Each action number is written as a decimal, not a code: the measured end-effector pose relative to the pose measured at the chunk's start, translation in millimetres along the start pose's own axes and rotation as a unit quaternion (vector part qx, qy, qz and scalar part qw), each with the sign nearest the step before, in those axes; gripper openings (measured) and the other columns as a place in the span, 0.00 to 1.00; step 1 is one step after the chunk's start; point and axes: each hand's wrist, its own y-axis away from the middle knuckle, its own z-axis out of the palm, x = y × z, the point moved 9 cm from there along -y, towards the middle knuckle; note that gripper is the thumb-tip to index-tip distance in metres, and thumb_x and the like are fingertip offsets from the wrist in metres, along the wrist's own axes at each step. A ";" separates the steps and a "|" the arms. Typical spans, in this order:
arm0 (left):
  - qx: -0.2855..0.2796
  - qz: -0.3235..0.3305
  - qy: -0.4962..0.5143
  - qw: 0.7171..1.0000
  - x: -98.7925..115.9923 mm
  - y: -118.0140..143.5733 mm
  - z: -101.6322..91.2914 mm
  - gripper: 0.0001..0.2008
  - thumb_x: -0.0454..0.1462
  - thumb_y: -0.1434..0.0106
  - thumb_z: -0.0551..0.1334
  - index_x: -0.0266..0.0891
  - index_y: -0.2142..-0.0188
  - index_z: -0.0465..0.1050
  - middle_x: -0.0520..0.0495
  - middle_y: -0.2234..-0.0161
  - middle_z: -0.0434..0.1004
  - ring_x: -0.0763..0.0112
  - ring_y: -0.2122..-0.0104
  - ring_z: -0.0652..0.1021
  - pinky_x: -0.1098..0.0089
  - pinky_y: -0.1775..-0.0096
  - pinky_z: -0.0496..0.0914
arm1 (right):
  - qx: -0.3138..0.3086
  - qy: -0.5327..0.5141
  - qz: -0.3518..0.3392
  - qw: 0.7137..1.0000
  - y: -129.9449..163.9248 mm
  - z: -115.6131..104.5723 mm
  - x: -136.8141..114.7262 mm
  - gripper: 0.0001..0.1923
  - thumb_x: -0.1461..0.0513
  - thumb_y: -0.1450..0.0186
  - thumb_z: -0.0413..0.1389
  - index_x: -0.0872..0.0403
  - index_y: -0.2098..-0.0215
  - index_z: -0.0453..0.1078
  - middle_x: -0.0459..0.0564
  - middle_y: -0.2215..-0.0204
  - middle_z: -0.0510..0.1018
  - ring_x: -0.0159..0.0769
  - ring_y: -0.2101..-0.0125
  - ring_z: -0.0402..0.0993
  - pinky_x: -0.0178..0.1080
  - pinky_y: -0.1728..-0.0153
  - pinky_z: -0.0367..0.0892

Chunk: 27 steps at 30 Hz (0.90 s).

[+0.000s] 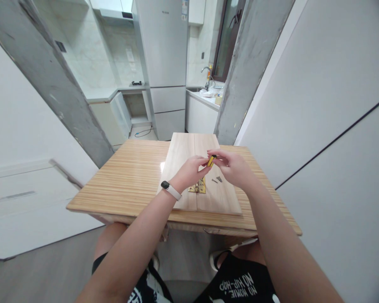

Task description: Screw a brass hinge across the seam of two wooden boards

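Note:
Above the wooden boards (180,168), my left hand (192,169) is closed on a small yellow-and-black object (211,161), too small to name exactly. My right hand (233,165) has its fingers pinched at the object's dark upper end. Below my left hand, a brass hinge (202,187) lies across the seam between the two boards, partly covered by the hand. A few screws (219,179) rest on the right board, under my right hand.
The boards lie on a striped wood-grain table (123,176) with a drawer handle at its front edge. White panels (334,126) stand close on the right. Farther back are a fridge (167,50), a sink counter (204,105) and a cable (143,133) on the floor.

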 end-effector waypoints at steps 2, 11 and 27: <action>-0.023 0.000 0.004 1.000 0.4 -1.1 2.6 0.06 0.35 0.28 0.61 0.39 0.61 0.78 0.44 0.62 0.82 0.62 0.59 0.80 0.63 0.55 0.72 | 0.005 0.008 -0.005 1.000 1.2 -0.5 -0.9 0.16 0.64 0.31 0.56 0.48 0.48 0.81 0.51 0.51 0.86 0.45 0.54 0.83 0.47 0.52 0.77; -0.004 -0.088 0.036 0.996 -18.6 5.5 -4.8 0.08 0.36 0.30 0.65 0.39 0.54 0.82 0.42 0.55 0.87 0.62 0.57 0.84 0.61 0.51 0.77 | 0.084 0.053 0.040 0.994 5.5 -8.0 8.6 0.12 0.62 0.34 0.61 0.50 0.54 0.83 0.50 0.63 0.88 0.44 0.64 0.85 0.44 0.59 0.75; 0.082 -0.077 0.003 0.994 -7.5 3.8 -0.2 0.10 0.41 0.36 0.72 0.40 0.58 0.79 0.47 0.64 0.83 0.66 0.63 0.81 0.65 0.59 0.76 | 0.156 0.153 0.085 0.972 7.9 -12.4 -0.3 0.14 0.52 0.34 0.61 0.51 0.73 0.69 0.45 0.78 0.77 0.36 0.76 0.71 0.38 0.70 0.56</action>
